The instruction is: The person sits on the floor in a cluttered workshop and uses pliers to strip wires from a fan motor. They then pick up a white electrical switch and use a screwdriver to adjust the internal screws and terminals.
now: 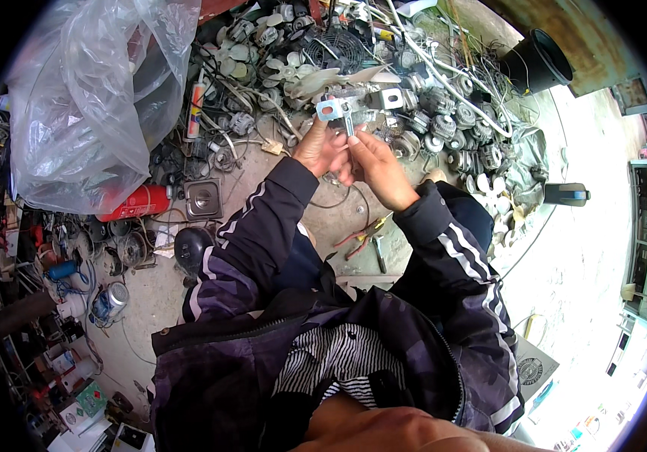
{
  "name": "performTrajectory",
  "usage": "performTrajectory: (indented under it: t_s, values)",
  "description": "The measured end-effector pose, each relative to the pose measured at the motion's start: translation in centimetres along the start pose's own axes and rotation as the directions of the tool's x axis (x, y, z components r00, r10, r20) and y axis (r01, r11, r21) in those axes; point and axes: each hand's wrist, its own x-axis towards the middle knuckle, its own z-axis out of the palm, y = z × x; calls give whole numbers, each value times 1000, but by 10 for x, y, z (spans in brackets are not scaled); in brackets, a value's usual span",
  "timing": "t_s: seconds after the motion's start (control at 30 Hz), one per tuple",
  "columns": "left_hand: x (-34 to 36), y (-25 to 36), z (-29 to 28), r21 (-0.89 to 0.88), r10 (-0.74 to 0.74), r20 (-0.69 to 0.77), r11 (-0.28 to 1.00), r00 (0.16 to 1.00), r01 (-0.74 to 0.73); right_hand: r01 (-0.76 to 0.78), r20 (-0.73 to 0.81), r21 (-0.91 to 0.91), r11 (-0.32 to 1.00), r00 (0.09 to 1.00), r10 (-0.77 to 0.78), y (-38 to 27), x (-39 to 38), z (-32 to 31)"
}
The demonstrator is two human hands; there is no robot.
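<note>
Out in front of me, both hands work at a pale metal bracket (328, 110) with slotted ends. My left hand (322, 153) is closed around its near left side, thumb up along the slotted tab. My right hand (380, 167) pinches a slim shiny wrench (350, 124), whose far end lies against the middle of the bracket. The fingertips of the two hands nearly meet, and the bracket's underside is hidden. On the floor below them lie red-handled pliers (359, 239) and a dark-handled hand tool (380, 256).
Beyond my hands spreads a heap of small motors (444, 113), fan blades and cables. At left are a large clear plastic bag (97, 105), a red cylinder (139, 203), an orange-and-white tube (196, 109) and a square metal pan (203, 199). A black bucket (538, 62) lies far right.
</note>
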Motion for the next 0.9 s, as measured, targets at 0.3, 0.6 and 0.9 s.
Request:
performTrajectory:
  t_s: [0.3, 0.6, 0.9]
  values:
    - [-1, 3, 30, -95, 255, -73, 961, 964, -261, 119, -109, -33, 992, 986, -122, 29, 6, 13]
    - [11, -10, 11, -230, 339, -141, 903, 930, -364, 182, -168, -188, 965, 962, -214, 43, 22, 5]
    - [10, 1, -25, -180, 203, -97, 959, 974, -218, 125, -26, -512, 850, 987, -161, 14, 20, -26]
